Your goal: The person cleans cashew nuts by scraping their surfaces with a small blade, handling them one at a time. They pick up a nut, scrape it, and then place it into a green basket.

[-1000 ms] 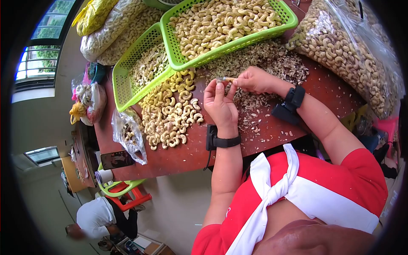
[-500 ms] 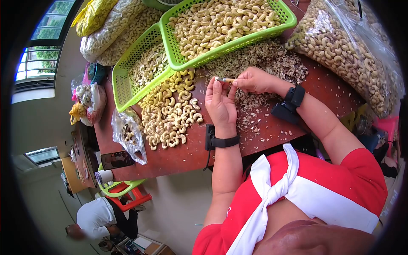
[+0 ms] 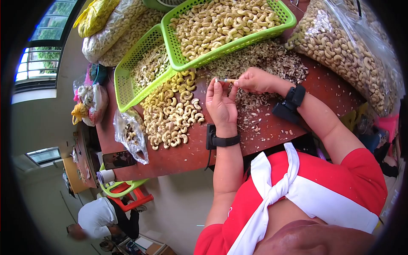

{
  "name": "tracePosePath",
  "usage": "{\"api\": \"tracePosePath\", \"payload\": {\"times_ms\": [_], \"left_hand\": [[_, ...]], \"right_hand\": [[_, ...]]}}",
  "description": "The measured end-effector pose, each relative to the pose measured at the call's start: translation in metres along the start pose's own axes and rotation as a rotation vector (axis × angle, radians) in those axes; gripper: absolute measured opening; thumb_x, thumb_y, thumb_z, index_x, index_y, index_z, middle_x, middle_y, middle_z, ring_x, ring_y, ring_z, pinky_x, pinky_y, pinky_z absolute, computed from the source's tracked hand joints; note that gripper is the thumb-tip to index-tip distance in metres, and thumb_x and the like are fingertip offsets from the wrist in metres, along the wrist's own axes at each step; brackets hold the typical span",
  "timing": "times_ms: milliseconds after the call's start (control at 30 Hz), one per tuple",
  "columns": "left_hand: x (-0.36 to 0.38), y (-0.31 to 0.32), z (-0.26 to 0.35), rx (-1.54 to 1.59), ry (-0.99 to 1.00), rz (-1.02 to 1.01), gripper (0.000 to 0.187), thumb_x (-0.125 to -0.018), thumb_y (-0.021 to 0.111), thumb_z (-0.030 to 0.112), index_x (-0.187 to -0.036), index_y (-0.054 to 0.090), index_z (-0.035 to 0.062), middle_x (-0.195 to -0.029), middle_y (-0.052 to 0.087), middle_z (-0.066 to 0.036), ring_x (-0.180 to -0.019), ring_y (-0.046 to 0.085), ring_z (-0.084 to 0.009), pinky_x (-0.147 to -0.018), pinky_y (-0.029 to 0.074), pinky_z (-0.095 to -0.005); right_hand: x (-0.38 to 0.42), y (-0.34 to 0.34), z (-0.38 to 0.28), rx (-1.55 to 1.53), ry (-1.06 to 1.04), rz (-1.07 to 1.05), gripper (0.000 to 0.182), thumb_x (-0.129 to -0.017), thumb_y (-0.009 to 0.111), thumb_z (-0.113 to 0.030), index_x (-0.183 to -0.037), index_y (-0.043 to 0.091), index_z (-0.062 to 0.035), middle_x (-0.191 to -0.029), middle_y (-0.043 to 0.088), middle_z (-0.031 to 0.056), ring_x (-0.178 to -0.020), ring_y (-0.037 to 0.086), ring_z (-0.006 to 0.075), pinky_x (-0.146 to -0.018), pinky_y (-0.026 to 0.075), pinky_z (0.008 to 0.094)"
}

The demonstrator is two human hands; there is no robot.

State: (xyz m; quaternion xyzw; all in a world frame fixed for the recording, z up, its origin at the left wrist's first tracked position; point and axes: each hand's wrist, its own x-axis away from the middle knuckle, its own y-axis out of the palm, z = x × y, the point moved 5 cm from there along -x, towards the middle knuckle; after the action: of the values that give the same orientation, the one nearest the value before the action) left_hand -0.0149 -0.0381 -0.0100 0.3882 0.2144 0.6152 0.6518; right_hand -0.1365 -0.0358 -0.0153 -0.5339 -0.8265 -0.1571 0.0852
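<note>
My left hand [image 3: 222, 104] is raised over the table, palm turned up, pinching a small pale cashew nut [image 3: 217, 80] between thumb and fingertips. Fingers mostly cover the nut. My right hand [image 3: 255, 80] is closed around a small knife [image 3: 230, 80] with a light brown handle; its short metal end meets the nut. Beneath the hands lies a heap of brown skin flakes [image 3: 272, 63]. Left of my left hand, a loose pile of cashews [image 3: 170, 114] rests on the red-brown table [image 3: 191, 155].
Two green baskets, a large one [image 3: 231, 46] and a smaller one [image 3: 120, 85], hold cashews at the back. A big clear bag of cashews [image 3: 340, 55] stands right. Near the left edge are a plastic bag [image 3: 129, 131] and a phone [image 3: 119, 160]. Another person [image 3: 97, 216] bends over farther off.
The view has shifted slightly, so the table's left side appears a little farther right. Both hands keep nearly the same pose at the nut, with only a slight movement of the knife.
</note>
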Motion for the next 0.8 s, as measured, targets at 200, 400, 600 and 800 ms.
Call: {"api": "tracePosePath", "payload": {"times_ms": [200,400,600,800], "left_hand": [[0.0005,0.0022,0.0004,0.008,-0.013,-0.019,0.019,-0.079,0.05,0.007,-0.097,0.048,0.0035,-0.084,0.056,-0.004,-0.076,0.055,-0.0154,-0.071,0.05,-0.0331],[0.0015,0.0036,0.0011,-0.019,0.0,-0.079,0.019,-0.079,0.051,0.005,-0.098,0.048,0.0018,-0.084,0.055,-0.007,-0.077,0.055,-0.0157,-0.07,0.05,-0.0324],[0.0015,0.0033,0.0004,-0.023,0.009,-0.064,0.018,-0.078,0.05,0.004,-0.096,0.049,0.0012,-0.085,0.055,-0.007,-0.078,0.055,-0.016,-0.073,0.049,-0.033],[0.0027,0.0038,-0.0038,-0.015,0.053,-0.06,0.017,-0.078,0.051,0.004,-0.095,0.049,0.0011,-0.085,0.055,-0.007,-0.079,0.054,-0.0154,-0.073,0.049,-0.0322]], "right_hand": [[-0.0003,0.0016,0.0007,-0.007,-0.016,-0.019,0.032,-0.08,0.05,-0.031,-0.058,0.051,-0.0068,-0.045,0.038,-0.0046,-0.034,0.03,0.0023,-0.031,0.021,0.017],[0.0052,0.0015,-0.0037,-0.02,0.021,-0.022,0.032,-0.079,0.051,-0.032,-0.058,0.051,-0.0078,-0.045,0.037,-0.0048,-0.035,0.029,0.0026,-0.032,0.02,0.0174],[0.0052,-0.0014,-0.0041,-0.016,0.018,-0.019,0.033,-0.079,0.051,-0.031,-0.056,0.051,-0.0082,-0.045,0.038,-0.0042,-0.035,0.028,0.0031,-0.032,0.02,0.018],[0.0009,-0.0051,0.0005,-0.002,0.015,0.041,0.032,-0.08,0.049,-0.031,-0.06,0.053,-0.0068,-0.045,0.038,-0.005,-0.035,0.03,0.002,-0.031,0.021,0.0166]]}}
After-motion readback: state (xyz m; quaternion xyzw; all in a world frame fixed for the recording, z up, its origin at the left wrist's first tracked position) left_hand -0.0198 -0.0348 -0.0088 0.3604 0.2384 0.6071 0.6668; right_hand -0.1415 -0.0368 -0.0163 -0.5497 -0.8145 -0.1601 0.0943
